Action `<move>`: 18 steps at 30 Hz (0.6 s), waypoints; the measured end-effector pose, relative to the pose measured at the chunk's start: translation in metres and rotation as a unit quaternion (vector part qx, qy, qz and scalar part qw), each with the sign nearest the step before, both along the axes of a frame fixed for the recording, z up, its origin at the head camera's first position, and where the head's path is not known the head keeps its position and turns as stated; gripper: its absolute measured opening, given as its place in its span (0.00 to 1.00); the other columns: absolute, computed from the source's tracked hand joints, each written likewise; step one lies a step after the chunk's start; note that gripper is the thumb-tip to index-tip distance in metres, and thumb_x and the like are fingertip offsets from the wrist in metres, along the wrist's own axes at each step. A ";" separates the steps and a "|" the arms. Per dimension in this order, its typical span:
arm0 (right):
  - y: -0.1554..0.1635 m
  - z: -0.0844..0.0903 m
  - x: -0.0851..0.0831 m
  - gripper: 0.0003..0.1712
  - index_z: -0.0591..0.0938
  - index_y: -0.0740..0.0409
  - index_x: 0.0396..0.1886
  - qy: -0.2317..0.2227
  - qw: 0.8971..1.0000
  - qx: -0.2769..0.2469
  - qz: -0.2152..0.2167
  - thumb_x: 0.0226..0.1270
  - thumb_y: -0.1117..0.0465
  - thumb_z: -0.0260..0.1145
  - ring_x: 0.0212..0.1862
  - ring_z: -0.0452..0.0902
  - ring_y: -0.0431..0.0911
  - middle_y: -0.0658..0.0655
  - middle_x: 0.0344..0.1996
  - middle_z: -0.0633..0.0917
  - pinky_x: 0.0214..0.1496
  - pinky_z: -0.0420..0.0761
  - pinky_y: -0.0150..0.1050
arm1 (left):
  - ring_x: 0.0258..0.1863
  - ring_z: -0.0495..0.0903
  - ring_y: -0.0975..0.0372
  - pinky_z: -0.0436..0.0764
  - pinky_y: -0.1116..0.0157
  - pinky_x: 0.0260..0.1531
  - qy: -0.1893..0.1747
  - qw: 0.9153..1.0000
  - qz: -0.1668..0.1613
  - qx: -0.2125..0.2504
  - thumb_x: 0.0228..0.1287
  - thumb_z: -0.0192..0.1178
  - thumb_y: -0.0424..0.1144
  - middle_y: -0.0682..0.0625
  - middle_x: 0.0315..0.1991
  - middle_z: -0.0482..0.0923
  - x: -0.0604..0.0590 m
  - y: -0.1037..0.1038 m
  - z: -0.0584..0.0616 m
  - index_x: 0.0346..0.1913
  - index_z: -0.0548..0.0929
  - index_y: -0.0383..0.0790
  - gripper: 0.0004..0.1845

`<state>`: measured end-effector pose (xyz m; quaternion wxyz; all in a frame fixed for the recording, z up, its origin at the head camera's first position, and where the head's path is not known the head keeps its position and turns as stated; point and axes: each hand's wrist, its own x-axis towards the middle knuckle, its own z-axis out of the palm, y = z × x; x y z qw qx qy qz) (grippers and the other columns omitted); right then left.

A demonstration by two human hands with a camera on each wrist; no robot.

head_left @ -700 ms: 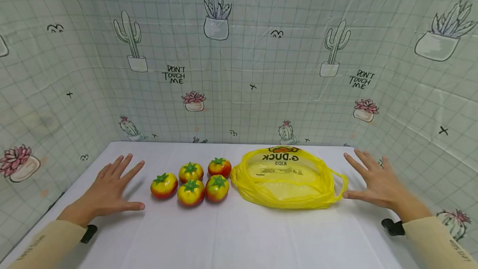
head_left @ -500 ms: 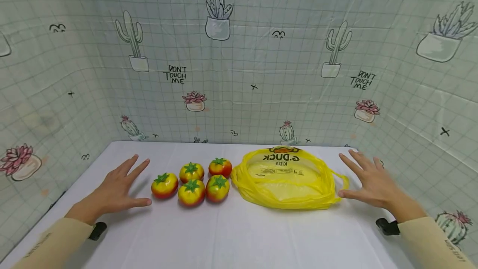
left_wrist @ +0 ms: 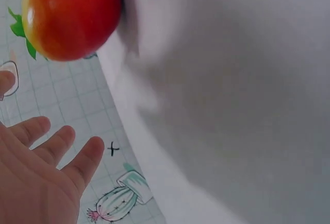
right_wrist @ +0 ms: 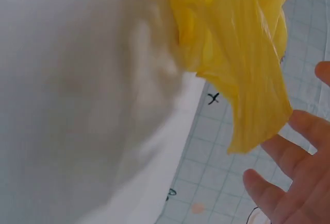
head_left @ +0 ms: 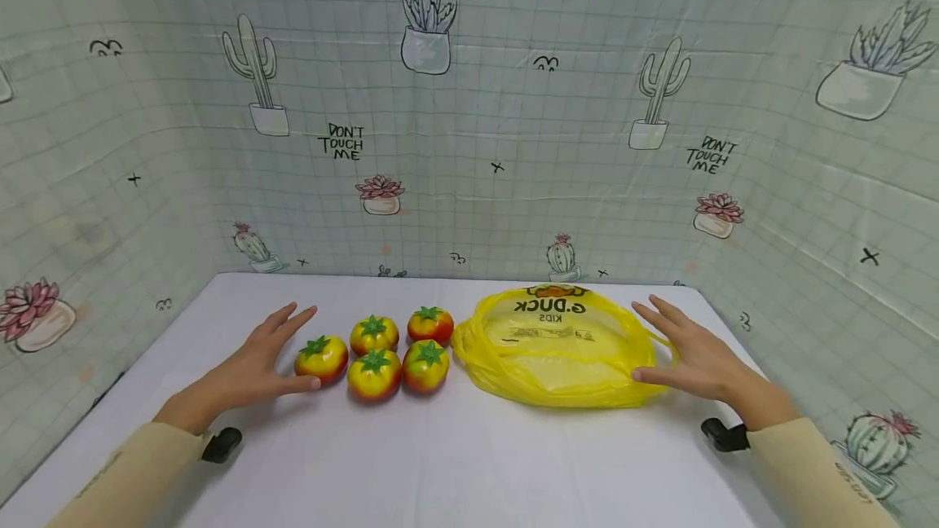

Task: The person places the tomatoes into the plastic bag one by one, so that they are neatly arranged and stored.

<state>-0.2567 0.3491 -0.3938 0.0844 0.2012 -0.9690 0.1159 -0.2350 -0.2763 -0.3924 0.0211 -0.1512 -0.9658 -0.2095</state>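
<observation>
Several red-and-yellow toy tomatoes with green tops (head_left: 375, 374) sit in a cluster on the white table (head_left: 455, 463). My left hand (head_left: 258, 361) hovers just left of the nearest tomato (head_left: 321, 358), fingers straight and spread, thumb close to it. The left wrist view shows that tomato (left_wrist: 69, 15) beside the spread fingers (left_wrist: 49, 152). A yellow plastic bag (head_left: 559, 349) lies flattened right of the tomatoes. My right hand (head_left: 685, 353) is at the bag's right edge, fingers straight, thumb near the plastic. In the right wrist view the bag (right_wrist: 237, 49) hangs beside the open fingers (right_wrist: 289, 177).
Cactus-print sheeting (head_left: 469, 129) walls the table at the back and both sides. Black wrist straps (head_left: 220, 445) show at both cuffs. White tabletop lies in front of the tomatoes and bag.
Both hands have slid inward: the left toward the leftmost tomato, the right toward the bag's right edge. Tomatoes and bag have not moved.
</observation>
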 end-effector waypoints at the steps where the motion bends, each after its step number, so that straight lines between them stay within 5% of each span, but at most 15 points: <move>1: -0.001 0.000 0.000 0.56 0.54 0.40 0.76 -0.005 1.000 -0.005 -0.002 0.50 0.30 0.67 0.65 0.61 0.68 0.60 0.74 0.53 0.52 0.65 0.70 | 0.66 0.50 0.32 0.60 0.29 0.51 -0.003 1.000 0.000 0.004 0.46 0.68 0.63 0.32 0.72 0.42 0.000 0.001 0.000 0.75 0.52 0.49 0.56; 18: -0.011 -0.017 -0.010 0.49 0.65 0.52 0.70 -0.073 0.993 -0.086 -0.024 0.51 0.38 0.71 0.69 0.53 0.66 0.63 0.71 0.58 0.58 0.56 0.74 | 0.60 0.63 0.39 0.67 0.35 0.52 0.009 0.998 -0.035 0.053 0.54 0.70 0.45 0.34 0.63 0.61 0.000 0.008 0.000 0.69 0.63 0.43 0.41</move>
